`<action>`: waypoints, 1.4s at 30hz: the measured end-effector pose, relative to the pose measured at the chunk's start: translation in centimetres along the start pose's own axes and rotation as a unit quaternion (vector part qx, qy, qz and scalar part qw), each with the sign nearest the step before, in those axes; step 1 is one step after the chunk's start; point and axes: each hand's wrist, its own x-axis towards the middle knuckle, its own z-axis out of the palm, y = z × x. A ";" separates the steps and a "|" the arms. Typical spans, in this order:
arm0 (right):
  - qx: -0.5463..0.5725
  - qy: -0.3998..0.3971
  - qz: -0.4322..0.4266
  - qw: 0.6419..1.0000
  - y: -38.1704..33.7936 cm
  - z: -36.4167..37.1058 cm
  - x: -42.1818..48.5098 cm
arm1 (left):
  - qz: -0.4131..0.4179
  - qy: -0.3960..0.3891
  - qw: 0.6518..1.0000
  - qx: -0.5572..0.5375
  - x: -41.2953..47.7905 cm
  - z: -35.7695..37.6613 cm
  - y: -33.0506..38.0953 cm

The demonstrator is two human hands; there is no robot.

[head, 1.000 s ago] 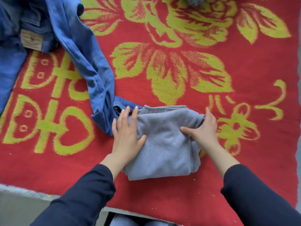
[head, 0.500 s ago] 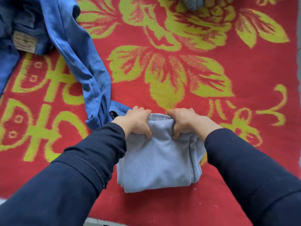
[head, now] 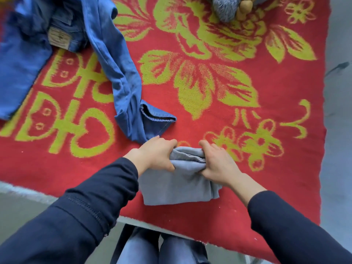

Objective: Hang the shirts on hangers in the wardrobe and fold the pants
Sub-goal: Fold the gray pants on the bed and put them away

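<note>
A folded pair of grey pants (head: 177, 185) lies near the front edge of a red and yellow flowered blanket (head: 238, 115). My left hand (head: 156, 155) grips the far left end of the bundle, fingers curled round its top fold. My right hand (head: 217, 162) grips the far right end the same way. The far edge is bunched up between both hands. A pair of blue jeans (head: 118, 73) sprawls unfolded at the left, one leg running down to just above my left hand.
A grey fuzzy object (head: 226, 8) with a tan piece beside it sits at the blanket's top edge. The blanket's front edge (head: 171, 228) runs just below the grey pants, with my knees under it. Grey surface (head: 339, 130) borders the blanket on the right.
Both hands went from resting flat on the grey pants to gripping their far edge, then pulled the bundle toward me, away from the jeans leg. The jeans cuff now shows fully.
</note>
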 end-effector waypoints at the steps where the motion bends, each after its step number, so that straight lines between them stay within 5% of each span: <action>1: -0.006 -0.016 -0.018 1.000 -0.6 -0.7 -0.6 | -0.015 0.026 0.999 -0.013 -1.5 0.4 0.4; 9: -0.155 -0.019 -0.247 0.956 -9.8 -7.5 -5.8 | -0.131 0.192 0.967 -0.102 -17.7 2.3 3.7; 16: -0.173 -0.026 -0.369 0.913 -24.5 -7.8 -6.7 | -0.279 0.280 0.910 -0.121 -33.4 3.7 2.2; 31: -0.247 -0.103 -0.621 0.737 -68.4 6.8 -13.8 | -0.527 0.364 0.727 -0.249 -71.9 20.9 -7.7; 42: -0.266 -0.120 -0.691 0.661 -94.0 17.7 -21.5 | -0.606 0.367 0.657 -0.258 -95.1 29.8 -15.0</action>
